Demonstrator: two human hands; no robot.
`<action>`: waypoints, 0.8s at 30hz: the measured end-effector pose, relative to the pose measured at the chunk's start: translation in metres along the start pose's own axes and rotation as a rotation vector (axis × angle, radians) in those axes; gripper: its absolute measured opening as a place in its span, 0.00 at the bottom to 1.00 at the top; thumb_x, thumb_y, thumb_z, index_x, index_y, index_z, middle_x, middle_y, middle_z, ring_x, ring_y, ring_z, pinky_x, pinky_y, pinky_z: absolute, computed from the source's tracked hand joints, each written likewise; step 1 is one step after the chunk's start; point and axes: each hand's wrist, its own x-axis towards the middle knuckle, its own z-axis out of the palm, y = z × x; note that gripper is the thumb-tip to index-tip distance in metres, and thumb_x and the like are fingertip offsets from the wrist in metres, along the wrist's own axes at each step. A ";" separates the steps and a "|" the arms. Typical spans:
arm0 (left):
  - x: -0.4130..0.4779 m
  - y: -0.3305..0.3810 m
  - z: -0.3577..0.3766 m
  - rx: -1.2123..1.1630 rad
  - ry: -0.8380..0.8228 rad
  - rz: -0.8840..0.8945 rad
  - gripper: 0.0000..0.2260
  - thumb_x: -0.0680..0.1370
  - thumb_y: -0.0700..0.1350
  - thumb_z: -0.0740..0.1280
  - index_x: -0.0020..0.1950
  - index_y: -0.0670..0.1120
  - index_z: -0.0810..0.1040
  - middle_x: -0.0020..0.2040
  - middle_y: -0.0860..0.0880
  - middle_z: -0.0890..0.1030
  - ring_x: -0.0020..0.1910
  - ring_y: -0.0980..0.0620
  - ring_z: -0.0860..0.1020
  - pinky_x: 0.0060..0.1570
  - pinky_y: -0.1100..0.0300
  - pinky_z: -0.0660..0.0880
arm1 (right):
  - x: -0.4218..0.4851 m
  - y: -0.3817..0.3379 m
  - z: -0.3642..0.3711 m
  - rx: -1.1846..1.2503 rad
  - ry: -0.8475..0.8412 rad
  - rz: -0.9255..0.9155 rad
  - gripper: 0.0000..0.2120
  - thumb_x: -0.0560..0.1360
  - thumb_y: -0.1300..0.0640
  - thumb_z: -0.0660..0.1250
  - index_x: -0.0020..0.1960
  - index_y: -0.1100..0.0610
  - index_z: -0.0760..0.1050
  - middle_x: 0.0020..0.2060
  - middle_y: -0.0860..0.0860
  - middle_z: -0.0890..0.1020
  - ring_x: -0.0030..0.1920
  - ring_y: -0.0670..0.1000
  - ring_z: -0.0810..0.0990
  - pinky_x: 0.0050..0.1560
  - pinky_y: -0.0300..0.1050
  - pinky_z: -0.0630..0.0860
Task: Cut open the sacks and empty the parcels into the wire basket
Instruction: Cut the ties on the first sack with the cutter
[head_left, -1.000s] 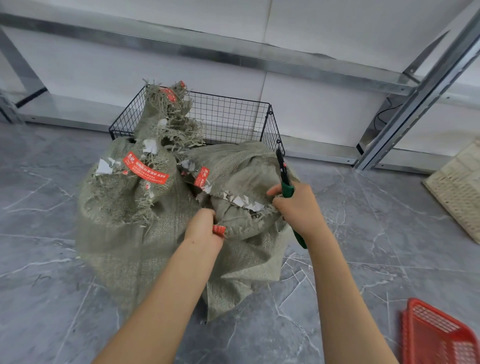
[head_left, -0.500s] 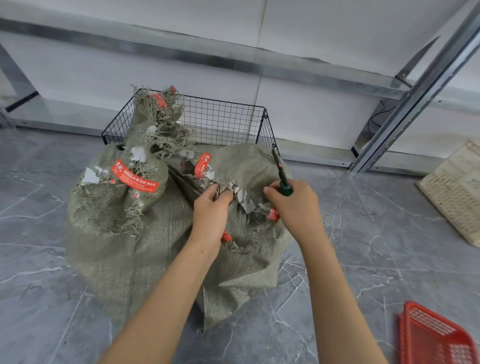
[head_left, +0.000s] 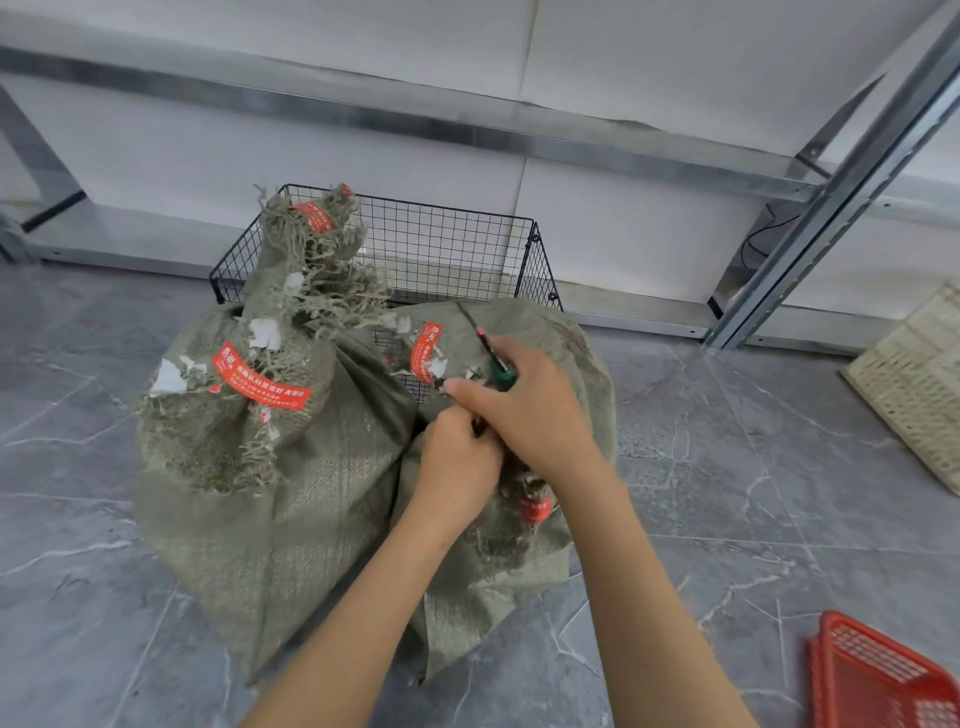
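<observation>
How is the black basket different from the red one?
The black wire basket is thin metal grid; the red basket looks plastic. The black wire basket stands behind the sacks; the red basket lies nearer, partly out of view. Both have mesh walls and sit on the floor.

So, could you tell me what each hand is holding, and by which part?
The right hand grips the cutter by its green handle; the left hand grips fabric near the top of the right sack.
</observation>
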 end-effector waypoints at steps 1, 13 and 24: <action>-0.002 -0.001 0.001 0.020 -0.008 0.016 0.06 0.74 0.36 0.62 0.41 0.43 0.77 0.37 0.46 0.82 0.39 0.47 0.80 0.37 0.47 0.74 | 0.002 0.001 0.001 0.008 0.003 0.039 0.21 0.68 0.41 0.71 0.59 0.46 0.75 0.49 0.44 0.80 0.51 0.46 0.78 0.51 0.47 0.75; -0.002 -0.005 -0.002 0.094 0.075 0.107 0.16 0.78 0.41 0.62 0.66 0.47 0.75 0.56 0.50 0.79 0.51 0.51 0.77 0.51 0.63 0.72 | 0.007 0.011 -0.023 0.600 0.372 0.337 0.05 0.75 0.57 0.67 0.41 0.55 0.74 0.28 0.49 0.72 0.30 0.50 0.70 0.33 0.45 0.68; 0.009 0.004 -0.012 0.196 0.442 0.064 0.19 0.74 0.59 0.64 0.59 0.51 0.68 0.59 0.52 0.66 0.58 0.51 0.69 0.47 0.58 0.65 | 0.005 0.002 -0.046 0.870 0.436 0.372 0.06 0.76 0.55 0.68 0.42 0.52 0.73 0.21 0.43 0.72 0.21 0.45 0.71 0.28 0.39 0.71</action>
